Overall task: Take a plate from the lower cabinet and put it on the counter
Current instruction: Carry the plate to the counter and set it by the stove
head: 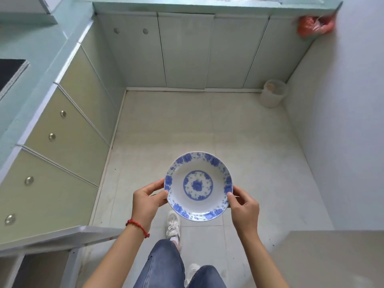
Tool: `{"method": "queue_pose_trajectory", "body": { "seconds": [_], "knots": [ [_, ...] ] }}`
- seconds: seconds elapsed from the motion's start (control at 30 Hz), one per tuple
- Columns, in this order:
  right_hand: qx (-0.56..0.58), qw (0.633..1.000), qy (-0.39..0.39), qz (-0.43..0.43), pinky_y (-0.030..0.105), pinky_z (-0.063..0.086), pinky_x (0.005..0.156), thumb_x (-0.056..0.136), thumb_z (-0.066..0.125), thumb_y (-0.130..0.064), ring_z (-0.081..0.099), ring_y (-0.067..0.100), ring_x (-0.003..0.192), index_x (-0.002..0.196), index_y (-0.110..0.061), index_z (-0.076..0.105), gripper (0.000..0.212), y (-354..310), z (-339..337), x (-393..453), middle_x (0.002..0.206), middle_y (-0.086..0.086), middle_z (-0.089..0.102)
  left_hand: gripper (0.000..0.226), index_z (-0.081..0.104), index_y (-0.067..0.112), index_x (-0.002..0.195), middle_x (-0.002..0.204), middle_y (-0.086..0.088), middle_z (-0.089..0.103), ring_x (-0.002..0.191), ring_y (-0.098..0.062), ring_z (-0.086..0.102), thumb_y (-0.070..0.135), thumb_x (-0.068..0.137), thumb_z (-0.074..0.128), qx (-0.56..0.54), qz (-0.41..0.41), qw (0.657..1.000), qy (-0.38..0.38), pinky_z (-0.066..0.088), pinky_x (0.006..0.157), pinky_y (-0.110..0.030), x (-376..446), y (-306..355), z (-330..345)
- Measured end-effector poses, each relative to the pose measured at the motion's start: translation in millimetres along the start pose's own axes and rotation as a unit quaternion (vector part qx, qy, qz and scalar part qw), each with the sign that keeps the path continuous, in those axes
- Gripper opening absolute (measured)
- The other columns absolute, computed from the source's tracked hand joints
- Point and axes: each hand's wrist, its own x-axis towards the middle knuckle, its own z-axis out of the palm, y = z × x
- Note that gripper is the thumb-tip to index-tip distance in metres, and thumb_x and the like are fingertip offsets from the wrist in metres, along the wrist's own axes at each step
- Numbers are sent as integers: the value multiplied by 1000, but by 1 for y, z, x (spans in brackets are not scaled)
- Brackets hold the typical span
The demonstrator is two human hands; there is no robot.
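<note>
A white plate with a blue flower pattern is held level above the floor, in the lower middle of the head view. My left hand grips its left rim, and a red bracelet circles that wrist. My right hand grips its right rim. The pale green counter runs along the left side and across the top of the view. Lower cabinet doors with round metal knobs line the left, and all the ones I see there are closed. An open door edge juts out at bottom left.
A black cooktop is set in the counter at left. A white bin stands on the floor in the far right corner. A red plastic bag hangs near the counter's right end. A wall runs along the right.
</note>
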Motion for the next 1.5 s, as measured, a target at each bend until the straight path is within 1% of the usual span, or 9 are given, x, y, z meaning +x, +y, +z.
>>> {"method": "queue_pose_trajectory", "body": {
  "seconds": [0.23, 0.33, 0.57, 0.7, 0.8, 1.03, 1.23, 1.4, 1.5],
  "knots": [
    [9, 1000, 30, 2, 12, 53, 57, 83, 60, -2, 66, -1, 68, 98, -13, 70, 22, -42, 28, 89, 80, -12, 70, 30, 72, 19, 91, 88, 2, 75, 76, -18, 72, -4, 72, 70, -4, 3, 999, -37, 56, 56, -22, 94, 54, 32],
    [3, 999, 35, 1, 19, 56, 60, 82, 60, -1, 67, 0, 69, 100, -13, 70, 24, -67, 43, 127, 78, -17, 69, 29, 73, 19, 91, 85, 7, 75, 76, -17, 71, -3, 72, 70, 5, 7, 999, -46, 56, 55, -21, 134, 81, 43],
    [27, 998, 47, -10, 22, 58, 64, 82, 60, 0, 67, -1, 72, 100, -13, 70, 24, -110, 67, 210, 80, -15, 70, 35, 73, 24, 83, 89, 2, 75, 76, -19, 71, -8, 72, 68, -10, 23, 998, -60, 56, 55, -22, 214, 137, 78],
    [40, 998, 47, -10, 16, 56, 60, 82, 58, 2, 68, 1, 72, 99, -14, 70, 26, -124, 71, 269, 81, -14, 71, 36, 73, 22, 81, 90, -2, 74, 75, -18, 72, -12, 71, 65, -25, 13, 998, -55, 56, 55, -22, 260, 157, 112],
    [46, 998, 40, -11, 16, 55, 57, 82, 58, 2, 68, 4, 68, 95, -17, 71, 27, -135, 72, 325, 72, -18, 73, 37, 74, 22, 80, 89, -2, 75, 74, -18, 72, -13, 71, 64, -33, 15, 998, -48, 56, 55, -21, 299, 173, 145],
    [45, 999, 8, -25, 33, 58, 71, 82, 59, 0, 70, 9, 78, 98, -16, 70, 25, -174, 62, 458, 87, -4, 74, 37, 73, 21, 84, 90, -3, 75, 78, -19, 72, -13, 72, 63, -47, 29, 998, -20, 56, 56, -21, 380, 217, 226],
    [41, 999, -18, -28, 33, 57, 72, 81, 60, 0, 69, 8, 77, 98, -14, 71, 25, -206, 70, 550, 86, -6, 74, 37, 73, 22, 80, 88, -4, 74, 75, -18, 72, -13, 72, 63, -59, 29, 998, -1, 56, 54, -21, 443, 254, 270],
    [46, 998, -30, -25, 24, 58, 67, 80, 61, 0, 69, 5, 76, 95, -18, 72, 26, -227, 97, 628, 83, -12, 74, 36, 72, 19, 82, 89, -6, 73, 73, -18, 72, -14, 73, 62, -63, 32, 997, 7, 56, 54, -21, 517, 281, 295],
    [49, 998, -29, -30, 26, 58, 70, 80, 60, 1, 69, 4, 78, 95, -17, 72, 26, -242, 120, 678, 85, -11, 74, 37, 73, 20, 80, 86, -3, 75, 73, -18, 72, -15, 72, 62, -70, 34, 997, 6, 56, 54, -21, 567, 299, 308]
  ]
}}
